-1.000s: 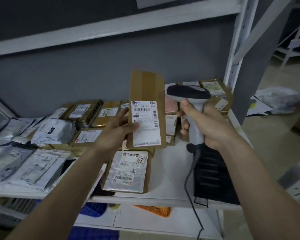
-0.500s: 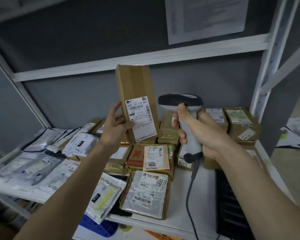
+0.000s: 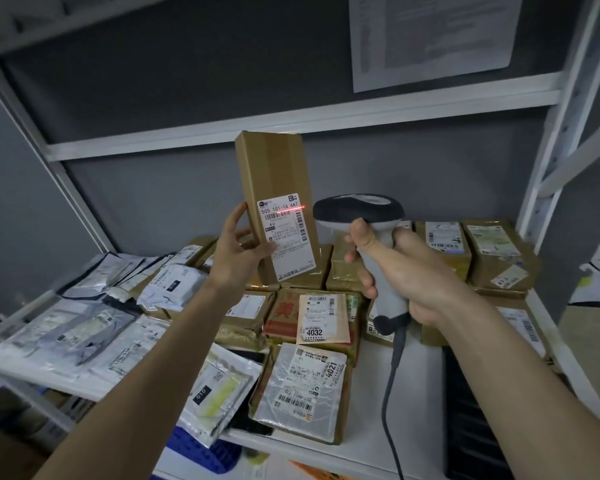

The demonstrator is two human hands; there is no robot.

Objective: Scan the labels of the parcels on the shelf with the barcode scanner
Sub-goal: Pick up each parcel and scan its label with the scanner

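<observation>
My left hand (image 3: 238, 252) grips a tall brown cardboard parcel (image 3: 274, 174) upright above the shelf, thumb on its white label (image 3: 286, 233). A red scan line crosses the top of that label. Just right of the parcel, my right hand (image 3: 402, 268) grips the handle of the grey-and-black barcode scanner (image 3: 359, 211), whose head points at the label. The scanner's cable (image 3: 390, 393) hangs down to the shelf's front edge.
The white shelf (image 3: 395, 393) is covered with several parcels: brown boxes at the back and right (image 3: 492, 254), labelled ones marked 4032 (image 3: 321, 318) and 4021 (image 3: 305, 389), and plastic mailers (image 3: 77, 334) at left. A white upright (image 3: 548, 188) stands at right. A black object (image 3: 471, 420) lies near the right front.
My left hand has raised the parcel higher and the scanner followed beside it. A red scan line now shows on the label. The view has tilted upward.
</observation>
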